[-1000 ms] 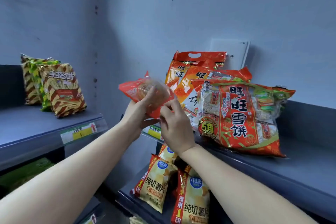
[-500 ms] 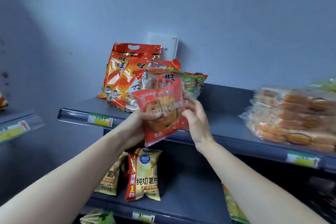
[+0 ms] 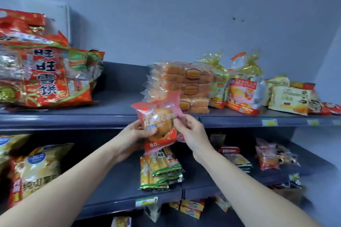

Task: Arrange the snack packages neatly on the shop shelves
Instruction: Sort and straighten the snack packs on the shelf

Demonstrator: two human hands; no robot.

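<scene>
Shelves: three dark tiers show; the top shelf [image 3: 118, 106] has a bare stretch in the middle, between the big red rice-cracker bags [image 3: 46, 77] on the left and the clear bread packs [image 3: 184, 86] on the right.
Counts: at least two rice-cracker bags, stacked so the rest is hidden; one pile of bread packs, too blurred to count; two gold-tied bags [image 3: 243, 90] beside it; one pink bun packet.
Middle shelf: yellow chip bags [image 3: 36, 169] on the left, a green-edged stack [image 3: 160, 167] directly under the hands.
Bun packet [image 3: 159, 125]: held upright in the air, in front of the top shelf's edge and the bread packs, not resting on anything.
Left hand [image 3: 132, 134]: closed on the packet's left side.
Right hand [image 3: 191, 131]: fingers pinching the packet's right edge.
Risk: the film looks slippery, so a loose pinch could drop it onto the stack below.
Risk: pushed in carelessly, it may nudge the leaning bread packs over.
</scene>
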